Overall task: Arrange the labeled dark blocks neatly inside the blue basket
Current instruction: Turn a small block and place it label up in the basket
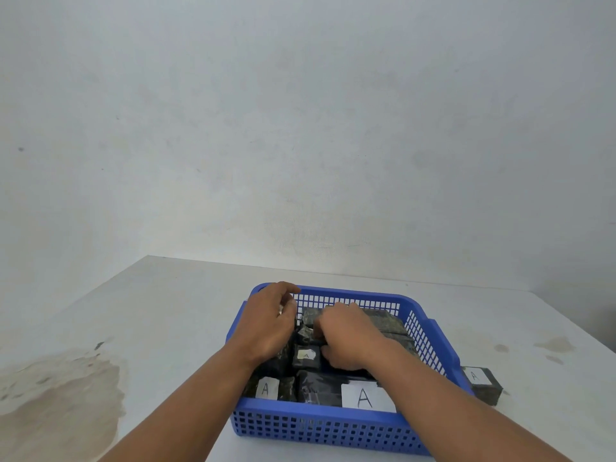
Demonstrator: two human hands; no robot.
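**Both Reaching In**

The left hand (266, 323) sits at the far left side of the blue basket (316, 428), with its fingers bent over the dark blocks (311, 388). The right hand (346, 338) is in the middle, fingers curled down on a block. I cannot tell if either hand really grips one. Some blocks in the basket show a white label (365, 398) with an A. A loose block (483, 383) lies on the tabletop (166, 311), just beside the basket's right wall. The white tabletop has a big brown stain (60, 388) on its left. Behind it stands a plain pale wall (300, 128).
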